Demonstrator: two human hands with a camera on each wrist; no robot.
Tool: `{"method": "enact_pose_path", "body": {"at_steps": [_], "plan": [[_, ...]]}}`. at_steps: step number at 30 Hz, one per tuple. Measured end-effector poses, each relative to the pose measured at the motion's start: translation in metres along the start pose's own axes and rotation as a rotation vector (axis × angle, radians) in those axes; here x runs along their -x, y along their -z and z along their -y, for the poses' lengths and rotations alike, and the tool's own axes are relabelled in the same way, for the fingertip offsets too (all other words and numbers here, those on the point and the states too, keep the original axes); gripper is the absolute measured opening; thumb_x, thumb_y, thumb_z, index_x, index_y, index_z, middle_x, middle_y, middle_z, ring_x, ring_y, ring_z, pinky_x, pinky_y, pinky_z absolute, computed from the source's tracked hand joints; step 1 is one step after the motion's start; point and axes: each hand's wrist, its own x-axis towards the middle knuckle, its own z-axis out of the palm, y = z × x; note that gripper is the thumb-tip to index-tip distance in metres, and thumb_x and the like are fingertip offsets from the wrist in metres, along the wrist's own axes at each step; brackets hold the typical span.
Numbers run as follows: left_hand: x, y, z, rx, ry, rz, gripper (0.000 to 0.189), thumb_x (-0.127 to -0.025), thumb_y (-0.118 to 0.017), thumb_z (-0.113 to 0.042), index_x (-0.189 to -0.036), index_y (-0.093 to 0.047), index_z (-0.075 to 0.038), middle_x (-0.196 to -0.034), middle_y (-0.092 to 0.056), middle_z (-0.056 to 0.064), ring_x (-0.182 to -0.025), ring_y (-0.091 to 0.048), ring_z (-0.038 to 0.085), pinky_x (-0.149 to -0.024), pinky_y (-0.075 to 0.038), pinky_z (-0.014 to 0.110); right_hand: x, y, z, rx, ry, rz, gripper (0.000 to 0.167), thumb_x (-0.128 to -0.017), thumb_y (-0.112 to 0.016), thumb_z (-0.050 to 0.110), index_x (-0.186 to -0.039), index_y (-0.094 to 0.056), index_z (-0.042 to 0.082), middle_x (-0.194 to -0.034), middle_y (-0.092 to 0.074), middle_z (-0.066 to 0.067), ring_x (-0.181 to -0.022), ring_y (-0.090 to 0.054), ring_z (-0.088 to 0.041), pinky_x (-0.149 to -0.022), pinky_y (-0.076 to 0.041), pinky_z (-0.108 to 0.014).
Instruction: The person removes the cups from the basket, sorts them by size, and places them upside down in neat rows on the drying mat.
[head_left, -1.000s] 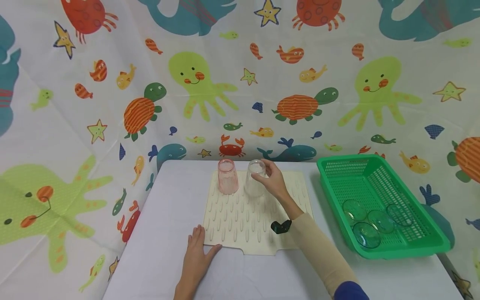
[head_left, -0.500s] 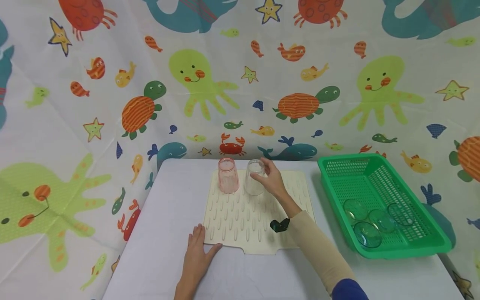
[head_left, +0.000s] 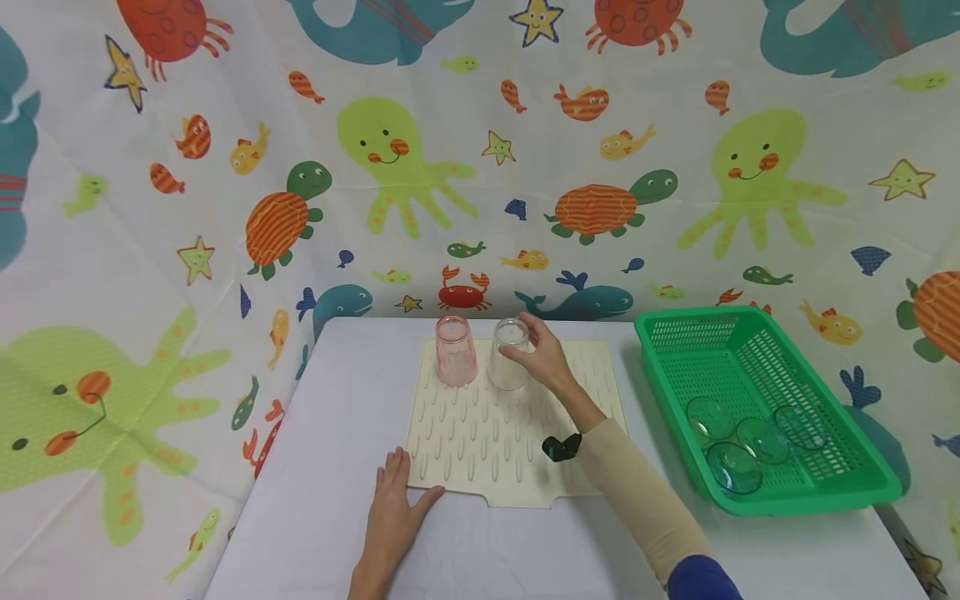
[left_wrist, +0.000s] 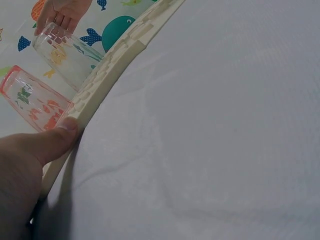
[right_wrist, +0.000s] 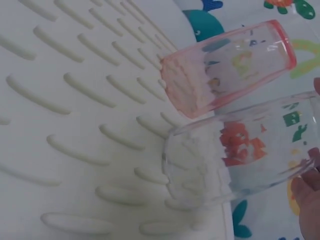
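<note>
My right hand (head_left: 546,354) holds a clear glass (head_left: 507,371) by its upper part, thumb on the near side. The glass stands upside down on the cream drying mat (head_left: 480,442), which has raised ridges. In the right wrist view, the mouth of the clear glass (right_wrist: 200,165) meets the ridges. Just left of it, a pink-tinted glass (head_left: 456,362) also stands upside down, a small gap apart. My left hand (head_left: 393,512) rests at the mat's front left corner, fingers along the left edge. The left wrist view shows the thumb (left_wrist: 62,135) against the mat's side.
A green plastic basket (head_left: 765,500) stands right of the mat, with several round clear glass dishes (head_left: 733,468) inside. A white cloth (head_left: 337,408) covers the table. Behind hangs a curtain (head_left: 420,275) printed with sea animals.
The clear glass has come down slightly and shifted a touch left, with my right hand still on it. My left hand stays at the mat's corner.
</note>
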Motion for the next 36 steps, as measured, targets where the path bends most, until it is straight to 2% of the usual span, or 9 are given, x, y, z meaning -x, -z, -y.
{"method": "enact_pose_path", "body": {"at_steps": [9,17,25,36], "plan": [[0.0,-0.002,0.001,0.0,0.004,0.0,0.098,-0.081,-0.078,-0.05,-0.149,-0.038,0.008,-0.16,-0.032,0.024,-0.152,-0.025,0.04,-0.128,-0.019,0.054,0.001,0.01,0.008,0.067,0.083,0.013,0.077,-0.088,-0.078,0.028,-0.15,-0.039,0.004,-0.153,-0.047,-0.015,-0.146,-0.041,-0.032,-0.125,-0.035,-0.044],[0.0,-0.003,0.003,0.019,0.02,0.019,0.099,-0.081,-0.078,-0.05,-0.15,-0.036,0.008,-0.162,-0.03,0.024,-0.154,-0.022,0.039,-0.129,-0.017,0.054,0.007,0.025,0.02,0.15,0.14,-0.019,0.074,-0.092,-0.073,0.033,-0.151,-0.039,0.003,-0.153,-0.046,-0.016,-0.143,-0.043,-0.033,-0.123,-0.037,-0.047],[0.0,-0.002,0.002,0.018,0.025,0.02,0.099,-0.081,-0.078,-0.05,-0.15,-0.037,0.008,-0.162,-0.03,0.023,-0.154,-0.022,0.039,-0.129,-0.017,0.054,0.015,0.042,0.028,0.147,0.172,-0.067,0.073,-0.093,-0.072,0.033,-0.15,-0.039,0.003,-0.152,-0.048,-0.014,-0.142,-0.045,-0.031,-0.124,-0.037,-0.046],[-0.001,-0.002,0.002,0.026,0.015,0.018,0.099,-0.082,-0.078,-0.05,-0.149,-0.037,0.009,-0.161,-0.03,0.024,-0.153,-0.022,0.04,-0.129,-0.016,0.054,0.033,0.063,0.035,0.127,0.197,-0.115,0.071,-0.093,-0.073,0.028,-0.15,-0.04,0.001,-0.153,-0.046,-0.018,-0.142,-0.044,-0.034,-0.123,-0.036,-0.05]]}}
